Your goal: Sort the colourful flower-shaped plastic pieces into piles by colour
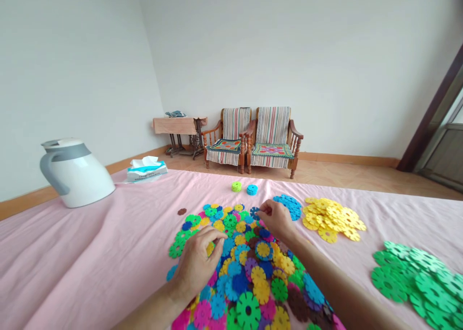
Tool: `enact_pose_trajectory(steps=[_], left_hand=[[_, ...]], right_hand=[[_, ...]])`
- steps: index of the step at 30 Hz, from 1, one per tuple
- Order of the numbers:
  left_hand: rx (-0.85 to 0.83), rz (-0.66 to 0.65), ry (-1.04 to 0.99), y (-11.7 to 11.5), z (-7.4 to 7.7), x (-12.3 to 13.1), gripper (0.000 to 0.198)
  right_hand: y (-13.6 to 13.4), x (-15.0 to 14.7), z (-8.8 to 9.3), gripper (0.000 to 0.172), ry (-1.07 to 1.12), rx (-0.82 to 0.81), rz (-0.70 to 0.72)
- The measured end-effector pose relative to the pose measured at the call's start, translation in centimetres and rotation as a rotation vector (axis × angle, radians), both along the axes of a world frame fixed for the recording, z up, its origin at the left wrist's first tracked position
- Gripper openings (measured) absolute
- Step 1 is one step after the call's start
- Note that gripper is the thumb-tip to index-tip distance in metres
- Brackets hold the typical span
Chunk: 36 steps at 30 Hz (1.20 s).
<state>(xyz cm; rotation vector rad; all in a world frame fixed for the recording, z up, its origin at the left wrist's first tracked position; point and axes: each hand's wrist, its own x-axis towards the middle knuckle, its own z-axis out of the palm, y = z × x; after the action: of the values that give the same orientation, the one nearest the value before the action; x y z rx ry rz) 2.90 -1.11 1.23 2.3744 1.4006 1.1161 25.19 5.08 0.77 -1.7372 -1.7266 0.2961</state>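
Observation:
A mixed heap of notched plastic snowflake discs (249,310) in several colours spreads in front of me on the pink cloth. My right hand (277,219) reaches over its far edge, with a dark blue snowflake disc (254,213) at its pinched fingertips. Above the heap's left side is my left hand (202,255), fingers curled and thumb close to the index finger; whatever they hold, if anything, cannot be made out. Past the heap stand a small lime-green stack (236,186) and a small blue stack (252,190) of discs.
Sorted piles of blue discs (289,207), yellow discs (333,218) and green discs (419,281) lie to the right. One brown disc (182,212) sits left of the heap. A white jug (81,175) and a tissue box (147,171) stand at the left; two chairs (271,142) are beyond.

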Motion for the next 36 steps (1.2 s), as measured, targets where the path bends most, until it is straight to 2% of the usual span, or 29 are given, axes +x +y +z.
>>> enact_pose_trajectory(steps=[7, 10, 12, 17, 20, 26, 32, 36], left_hand=[[0.01, 0.049, -0.019, 0.6, -0.3, -0.5, 0.017], [0.008, 0.05, -0.031, 0.7, -0.4, -0.5, 0.017], [0.005, 0.047, -0.03, 0.7, -0.4, -0.4, 0.017], [0.012, 0.036, -0.022, 0.6, -0.4, -0.3, 0.018], [0.015, 0.029, -0.017, 0.6, -0.4, -0.3, 0.018], [0.03, 0.027, -0.02, 0.7, -0.4, -0.2, 0.018], [0.008, 0.031, -0.003, 0.7, -0.4, -0.3, 0.018], [-0.006, 0.033, -0.001, 0.7, -0.5, -0.4, 0.018]], right_hand=[[0.8, 5.6, 0.1, 0.018, 0.079, 0.022, -0.251], [0.1, 6.3, -0.2, 0.026, 0.107, 0.035, -0.265], [-1.0, 5.9, -0.3, 0.026, 0.107, 0.045, -0.193], [-5.7, 2.6, -0.1, 0.02, 0.062, 0.055, 0.187], [-8.5, 1.1, 0.5, 0.025, -0.036, 0.074, 0.362], [-10.3, 0.4, 1.3, 0.015, -0.196, 0.019, 0.354], [-10.9, 0.6, 0.7, 0.033, -0.293, 0.111, 0.428], [-11.2, 0.5, 0.9, 0.037, -0.315, 0.15, 0.471]])
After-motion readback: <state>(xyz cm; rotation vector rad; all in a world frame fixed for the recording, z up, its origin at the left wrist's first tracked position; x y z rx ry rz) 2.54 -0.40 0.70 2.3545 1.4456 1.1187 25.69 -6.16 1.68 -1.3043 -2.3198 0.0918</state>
